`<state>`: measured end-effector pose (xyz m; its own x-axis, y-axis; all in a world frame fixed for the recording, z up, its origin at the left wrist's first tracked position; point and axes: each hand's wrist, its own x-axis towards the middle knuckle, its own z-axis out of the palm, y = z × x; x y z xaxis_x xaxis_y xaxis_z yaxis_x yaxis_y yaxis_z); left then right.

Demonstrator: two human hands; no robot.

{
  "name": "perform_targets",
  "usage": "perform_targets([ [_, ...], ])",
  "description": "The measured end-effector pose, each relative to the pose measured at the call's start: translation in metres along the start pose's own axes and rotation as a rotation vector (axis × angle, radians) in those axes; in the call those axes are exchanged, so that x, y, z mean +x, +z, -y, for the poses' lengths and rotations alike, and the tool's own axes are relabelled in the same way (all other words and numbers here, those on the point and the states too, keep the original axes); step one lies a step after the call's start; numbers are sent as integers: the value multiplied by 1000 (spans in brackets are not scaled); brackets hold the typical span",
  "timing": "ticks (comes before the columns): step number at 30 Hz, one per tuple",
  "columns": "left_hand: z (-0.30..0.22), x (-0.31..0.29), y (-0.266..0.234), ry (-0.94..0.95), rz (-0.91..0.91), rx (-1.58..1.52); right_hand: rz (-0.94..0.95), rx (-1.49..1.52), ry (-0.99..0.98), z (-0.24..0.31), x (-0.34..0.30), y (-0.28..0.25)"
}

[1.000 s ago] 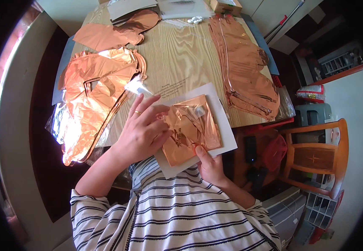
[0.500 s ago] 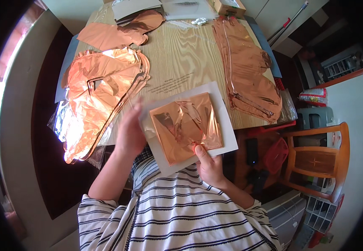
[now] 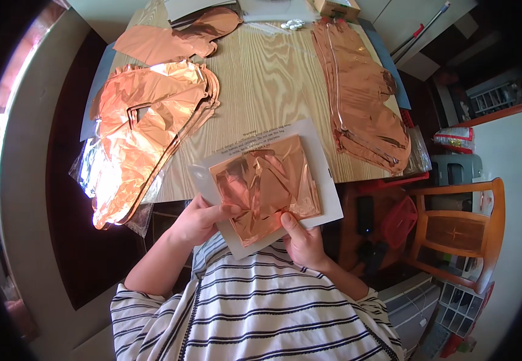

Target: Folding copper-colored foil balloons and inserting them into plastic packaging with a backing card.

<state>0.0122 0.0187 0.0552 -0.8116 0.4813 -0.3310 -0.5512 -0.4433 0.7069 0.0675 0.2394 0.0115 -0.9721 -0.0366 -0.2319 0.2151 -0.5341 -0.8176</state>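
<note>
In front of my body I hold a folded copper-coloured foil balloon [image 3: 273, 174] lying on a white card [image 3: 327, 198]. Clear plastic film [image 3: 201, 174] with dark print covers the card's upper part and sticks out past its left edge. My left hand [image 3: 198, 222] grips the lower left side, thumb pressed on the front and the other fingers mostly hidden. At the lower right, my right hand [image 3: 304, 243] pinches the packet, its thumb on the foil near the bottom edge and its fingers behind the card.
Flat copper foil balloons lie in piles on the wooden table [image 3: 261, 90]: one pile [image 3: 146, 120] at left, another [image 3: 363, 102] at right, and more foil [image 3: 164, 45] at far left. Small white pieces [image 3: 292, 24] and a cardboard box [image 3: 338, 8] sit at the back. A wooden chair [image 3: 453, 231] stands to the right.
My left hand has come down from the packet's upper left side to its lower left. The printed clear film, earlier beyond the card's top edge, now lies over the card.
</note>
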Motion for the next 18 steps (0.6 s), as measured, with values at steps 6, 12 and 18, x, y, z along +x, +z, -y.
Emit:
perform_targets([
  [6,-8,4,2,131,-118,-99,-56,25,21,-8,2,1],
  [12,13,3,11,119,-165,-52,-99,-36,-12,-3,3,7],
  [18,15,0,7,78,-166,-11,-87,-126,-73,-8,0,0],
])
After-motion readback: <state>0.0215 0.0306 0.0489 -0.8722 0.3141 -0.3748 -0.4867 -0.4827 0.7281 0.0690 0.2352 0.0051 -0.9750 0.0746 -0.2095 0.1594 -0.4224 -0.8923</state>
